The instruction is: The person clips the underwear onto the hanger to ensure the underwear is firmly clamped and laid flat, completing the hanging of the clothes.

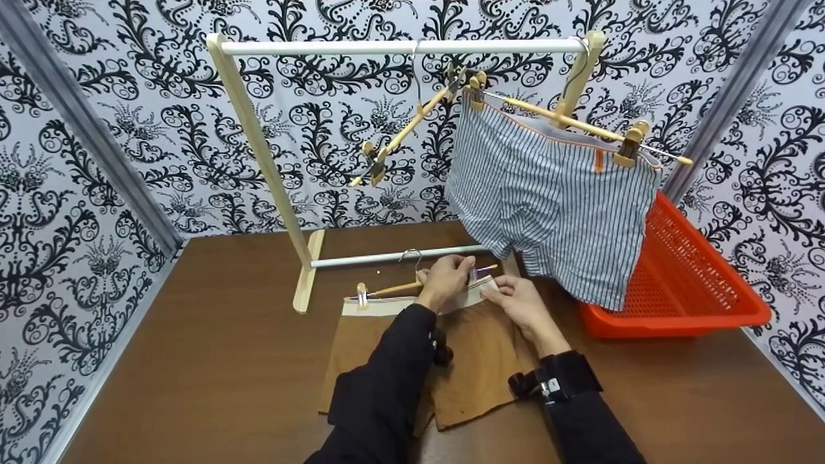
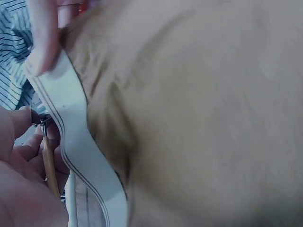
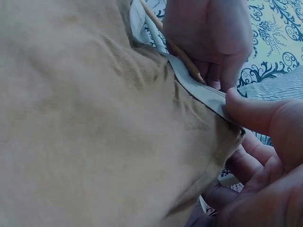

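Brown shorts (image 1: pixel 480 361) with a white waistband (image 2: pixel 71 109) lie on the table, below a wooden clip hanger (image 1: pixel 398 288). The hanger's left clip (image 1: pixel 362 298) sits on the waistband's left end. My left hand (image 1: pixel 445 281) pinches the right clip (image 2: pixel 41 118) of the hanger between thumb and fingers, close to the waistband. With thumb and fingers, my right hand (image 1: pixel 525 308) holds the right corner of the waistband. The clip's jaws are mostly hidden by my left hand in the head view, so whether they touch the cloth cannot be told.
Behind my hands stands a clothes rack with a white rail (image 1: pixel 322 48). A bare clip hanger (image 1: pixel 419 119) and striped shorts (image 1: pixel 548 187) on another hanger hang from it. A red basket (image 1: pixel 722 277) stands at the right, partly behind the striped shorts.
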The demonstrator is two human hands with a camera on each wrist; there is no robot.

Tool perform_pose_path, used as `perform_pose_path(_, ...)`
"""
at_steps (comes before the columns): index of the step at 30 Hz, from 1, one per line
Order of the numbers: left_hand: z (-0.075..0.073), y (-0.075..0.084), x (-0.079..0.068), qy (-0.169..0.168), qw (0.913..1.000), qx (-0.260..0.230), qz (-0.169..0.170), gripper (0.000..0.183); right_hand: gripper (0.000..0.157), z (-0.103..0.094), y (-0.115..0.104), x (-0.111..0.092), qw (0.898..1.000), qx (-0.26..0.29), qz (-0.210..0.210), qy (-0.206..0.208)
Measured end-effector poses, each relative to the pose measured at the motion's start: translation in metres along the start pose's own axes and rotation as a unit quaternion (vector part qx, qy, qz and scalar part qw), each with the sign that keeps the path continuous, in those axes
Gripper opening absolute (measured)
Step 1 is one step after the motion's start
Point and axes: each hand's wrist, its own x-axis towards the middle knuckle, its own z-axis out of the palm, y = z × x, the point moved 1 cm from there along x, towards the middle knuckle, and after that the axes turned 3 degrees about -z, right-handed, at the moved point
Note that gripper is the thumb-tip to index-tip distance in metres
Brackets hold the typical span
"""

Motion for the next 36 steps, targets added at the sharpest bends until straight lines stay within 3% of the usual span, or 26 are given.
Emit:
perform_pose_path(11,-0.0088,0.0062,0.0002,0.022,0.9974,-0.057,-0.039,0.032,0.026,0.0013,-0.0010,-0.0020,1.000,-0.013,0.002,-0.022)
perform_pose_path(19,-0.0090,0.0063,-0.0016,0.022,0.9957,-0.081,-0.039,0.031,0.023,0.0050,-0.0022,-0.0032,1.000,-0.015,-0.007,-0.018)
perform_pose_path(28,-0.0091,0.0041,-0.0037,0.003,0.9986,-0.049,-0.018,0.028,0.023,0.0053,-0.0040,-0.0017,0.999,0.011,-0.004,0.041)
perform_pose_path(36,-0.0075,0.0004,-0.0062,-0.006,0.9985,-0.054,-0.008,0.029,0.025,-0.0002,-0.0036,-0.0011,0.999,0.007,0.002,0.041)
